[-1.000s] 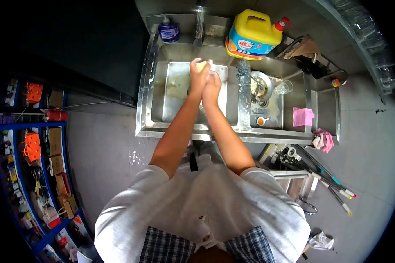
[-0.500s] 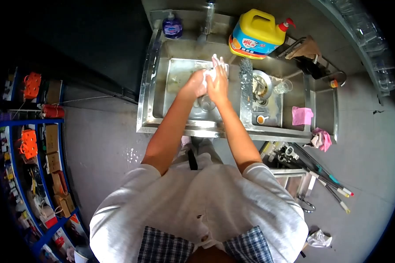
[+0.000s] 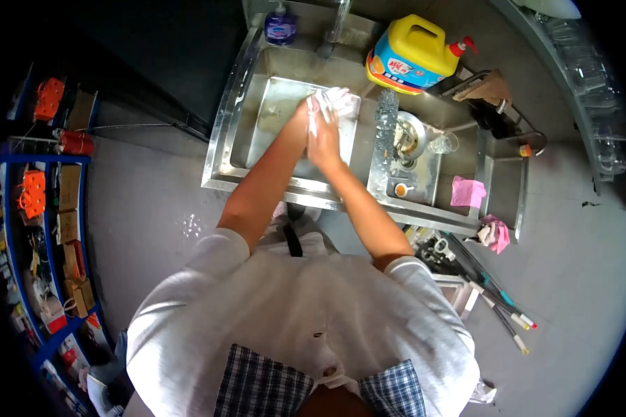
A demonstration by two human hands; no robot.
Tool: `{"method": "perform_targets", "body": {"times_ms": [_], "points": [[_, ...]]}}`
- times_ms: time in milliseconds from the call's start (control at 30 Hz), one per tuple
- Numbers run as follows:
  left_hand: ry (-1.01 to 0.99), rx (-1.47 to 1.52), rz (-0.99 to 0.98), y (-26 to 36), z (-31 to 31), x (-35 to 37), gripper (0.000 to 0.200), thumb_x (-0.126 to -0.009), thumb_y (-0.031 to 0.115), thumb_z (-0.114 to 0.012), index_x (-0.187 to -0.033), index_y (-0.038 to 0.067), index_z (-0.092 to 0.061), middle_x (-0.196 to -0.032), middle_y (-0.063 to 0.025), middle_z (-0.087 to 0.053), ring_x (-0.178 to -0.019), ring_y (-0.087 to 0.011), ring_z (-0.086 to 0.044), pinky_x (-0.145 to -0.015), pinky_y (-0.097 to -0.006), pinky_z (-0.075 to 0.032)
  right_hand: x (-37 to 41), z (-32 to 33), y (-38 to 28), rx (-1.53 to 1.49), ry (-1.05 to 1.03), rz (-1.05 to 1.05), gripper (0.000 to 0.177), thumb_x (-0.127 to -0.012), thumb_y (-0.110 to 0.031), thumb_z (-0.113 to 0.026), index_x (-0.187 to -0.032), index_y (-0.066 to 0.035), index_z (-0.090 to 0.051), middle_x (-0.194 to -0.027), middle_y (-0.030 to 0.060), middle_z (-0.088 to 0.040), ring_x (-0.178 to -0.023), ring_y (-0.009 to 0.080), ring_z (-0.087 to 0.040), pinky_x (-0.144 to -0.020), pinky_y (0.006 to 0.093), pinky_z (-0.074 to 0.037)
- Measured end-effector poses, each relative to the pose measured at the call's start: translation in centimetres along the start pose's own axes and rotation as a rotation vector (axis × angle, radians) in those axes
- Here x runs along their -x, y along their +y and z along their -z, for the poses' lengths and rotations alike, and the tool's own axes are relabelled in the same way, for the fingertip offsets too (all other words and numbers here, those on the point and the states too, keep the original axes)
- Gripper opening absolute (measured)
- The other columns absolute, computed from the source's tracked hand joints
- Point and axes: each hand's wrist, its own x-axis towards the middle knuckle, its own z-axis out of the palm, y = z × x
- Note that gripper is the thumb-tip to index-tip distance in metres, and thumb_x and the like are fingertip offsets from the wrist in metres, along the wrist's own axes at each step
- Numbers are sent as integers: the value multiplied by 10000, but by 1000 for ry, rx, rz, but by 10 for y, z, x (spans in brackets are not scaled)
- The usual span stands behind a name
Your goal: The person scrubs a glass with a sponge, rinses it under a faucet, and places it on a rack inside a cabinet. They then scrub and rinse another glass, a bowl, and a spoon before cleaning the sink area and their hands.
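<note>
Sink: a stainless steel unit (image 3: 219,156) with wet, shiny rims; its left basin (image 3: 274,135), below the two hands, has a pale, smeary floor.
Back ledge: a purple pump bottle (image 3: 280,28) left of the tap (image 3: 339,26), and a fat yellow jug (image 3: 419,43) with a red pump to its right.
Middle basin: a round metal dish (image 3: 414,136), a clear glass (image 3: 443,143) beside it, a small cup (image 3: 401,189) of something orange, and a pink cloth (image 3: 468,192) near the far right side.
Room: grey floor (image 3: 153,198), blue-framed shelves (image 3: 45,158) packed with boxes over on the left, long poles (image 3: 497,295) lying right of the person.
Lather: white and creamy, streaked thickly over the fingers (image 3: 339,98), up above the left basin.
Left hand (image 3: 302,115): pressed against the other, foamy, fingers pointing up and rightward.
Right hand (image 3: 323,135): laid along it, soapy too; I can't tell whether anything sits between the palms.
</note>
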Motion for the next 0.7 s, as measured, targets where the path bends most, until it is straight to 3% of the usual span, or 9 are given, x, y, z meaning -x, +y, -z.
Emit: {"method": "perform_targets", "body": {"times_ms": [133,233,300,333,400,433,500,600,700], "points": [[-94,33,45,-2,6,-2,419,-888,483,-491,-1007,93,-590,-934,-111,-644,-831,-244,-612,-789,-399,-493,-6,-9,47,-529,-16,-646,450,-822,-41,-485,-1270,4,-471,-1250,236,-500,-1156,349,-485,-1010,374,-346],[104,80,58,-13,32,-2,408,-881,480,-508,-1035,112,-593,-942,-73,-641,-806,-204,-604,-795,-374,-481,17,8,23,-304,-28,-139,505,-786,-14,-517,-1287,-26,-457,-1199,232,-529,-1115,363,-509,-953,379,-409],[310,3,-32,-26,21,-7,401,-889,484,-481,-990,117,-608,-919,-78,-641,-824,-208,-607,-787,-370,-480,38,-41,87,-788,-86,-620,504,-855,-64,-434,-1352,-14,-369,-1301,188,-476,-1200,287,-457,-989,367,-371],[366,-84,-70,-36,0,-10,399,-896,484,-456,-944,125,-624,-885,-83,-640,-839,-209,-609,-774,-363,-483,52,-96,116,-1023,213,-895,496,-857,-50,-413,-1350,-13,-377,-1297,173,-480,-1205,269,-452,-991,351,-369],[463,-302,-99,-43,15,1,412,-915,467,-433,-996,105,-613,-948,-75,-639,-906,-193,-596,-810,-366,-469,64,-98,89,-1285,347,-981,468,-853,-24,-395,-1321,-19,-417,-1261,151,-497,-1184,235,-460,-975,317,-377],[455,-465,-133,-40,71,-21,412,-925,457,-422,-1018,101,-607,-978,-72,-636,-940,-189,-588,-828,-374,-462,49,-57,59,-1316,158,-755,449,-849,-13,-397,-1295,-27,-449,-1228,144,-510,-1159,218,-472,-957,299,-386],[394,-411,-144,-50,84,-22,428,-944,447,-387,-1079,93,-586,-1039,-78,-621,-977,-201,-578,-843,-381,-460,50,-43,62,-1253,119,-753,336,-860,-36,-434,-1187,-14,-509,-1023,98,-575,-907,193,-545,-816,317,-454],[184,11,-11,-54,5,-3,467,-969,425,-338,-1227,80,-515,-1168,-100,-567,-1004,-222,-567,-837,-359,-469,56,-69,133,-783,168,-881,333,-828,-42,-440,-1145,13,-524,-855,81,-594,-734,172,-556,-657,304,-469],[219,-1057,-143,-70,115,-29,406,-939,356,-415,-1199,68,-535,-1144,-122,-583,-1010,-248,-566,-853,-357,-456,72,-47,155,-834,120,-1278,228,-844,-130,-493,-1043,-48,-565,-935,92,-590,-835,210,-577,-729,336,-484]]}}
